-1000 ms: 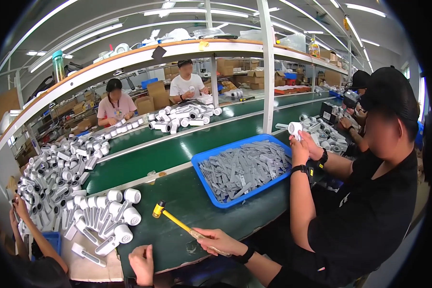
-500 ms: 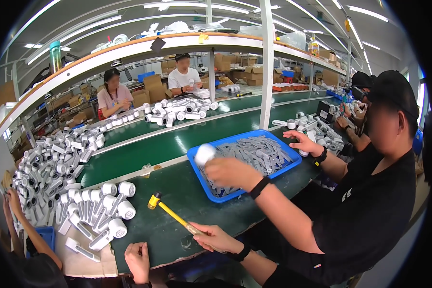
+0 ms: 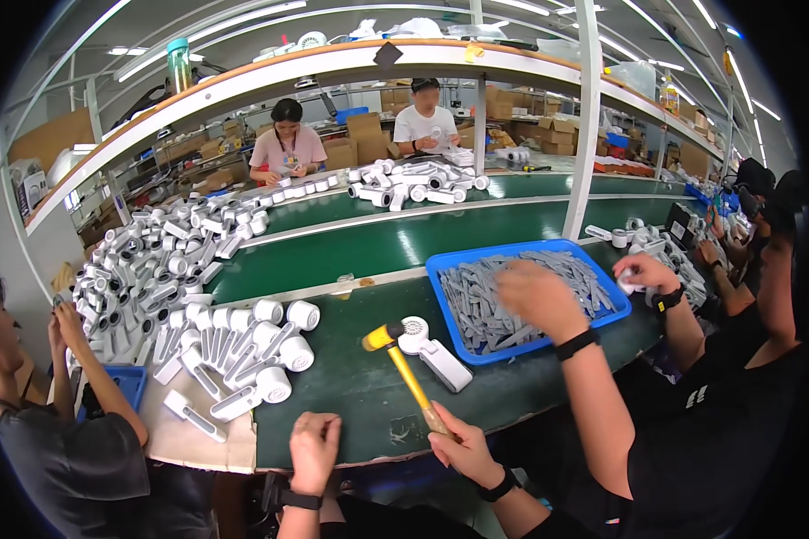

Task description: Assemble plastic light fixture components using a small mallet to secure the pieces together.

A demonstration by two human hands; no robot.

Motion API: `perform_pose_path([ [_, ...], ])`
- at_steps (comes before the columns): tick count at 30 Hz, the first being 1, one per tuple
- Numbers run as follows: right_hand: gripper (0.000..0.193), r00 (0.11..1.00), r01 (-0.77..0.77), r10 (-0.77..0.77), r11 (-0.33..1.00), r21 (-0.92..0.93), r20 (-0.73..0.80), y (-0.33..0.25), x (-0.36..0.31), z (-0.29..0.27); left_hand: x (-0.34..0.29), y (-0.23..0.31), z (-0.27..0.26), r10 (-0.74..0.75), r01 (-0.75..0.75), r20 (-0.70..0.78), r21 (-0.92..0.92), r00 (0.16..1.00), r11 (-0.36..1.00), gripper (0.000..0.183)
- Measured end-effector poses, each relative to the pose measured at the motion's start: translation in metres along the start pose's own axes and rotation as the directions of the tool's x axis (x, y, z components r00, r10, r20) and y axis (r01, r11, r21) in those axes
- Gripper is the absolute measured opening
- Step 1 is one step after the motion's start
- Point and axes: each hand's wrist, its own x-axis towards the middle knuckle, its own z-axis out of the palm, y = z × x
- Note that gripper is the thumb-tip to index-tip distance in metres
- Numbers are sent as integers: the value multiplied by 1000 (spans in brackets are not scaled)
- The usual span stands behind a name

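Yellow and worn at the grip, the hammer (image 3: pixel 411 382) slants up from the worker's right hand (image 3: pixel 466 449), whose fingers are wrapped round the lower end of the handle. Its yellow and black head hangs over the green desk (image 3: pixel 360 391), close by a white fan (image 3: pixel 444 364); from where I stand I can't tell whether the two touch. That fan lies by itself, round grille toward the far side and handle pointing back toward the near right, just beside a blue tray (image 3: pixel 512 350) filled with grey strips (image 3: pixel 476 296).

The left hand (image 3: pixel 315 449) sits at the near edge of the desk, fingers curled in loosely, with nothing showing in it. To its left a bunch of fans (image 3: pixel 270 335) leans together, partly on a sheet of cardboard (image 3: pixel 234 449), and one more (image 3: pixel 193 415) lies nearer on that sheet. Beyond them a big heap (image 3: pixel 162 260) of the same white pieces spreads along the green belt (image 3: pixel 333 242).

At the right, a co-worker in black (image 3: pixel 719 395) has one hand (image 3: pixel 539 296), blurred, above the strips, the other (image 3: pixel 652 272) by a white piece past the tray. Two more people (image 3: pixel 288 148) (image 3: pixel 425 121) work across the belt, beneath a long shelf (image 3: pixel 288 76).
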Motion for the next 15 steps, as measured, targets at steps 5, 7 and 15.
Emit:
perform_pose_path([
  [5,61,969,46,-63,996,-74,-239,-15,-25,-12,18,79,56,342,-324,180,-122,922,938,22],
  [7,62,952,101,-132,987,-122,-276,-24,-33,-22,23,98,91,407,-397,247,-92,879,913,32],
  [15,61,946,26,-83,983,-183,-313,-46,-57,-39,15,99,160,316,-394,330,204,889,896,49],
])
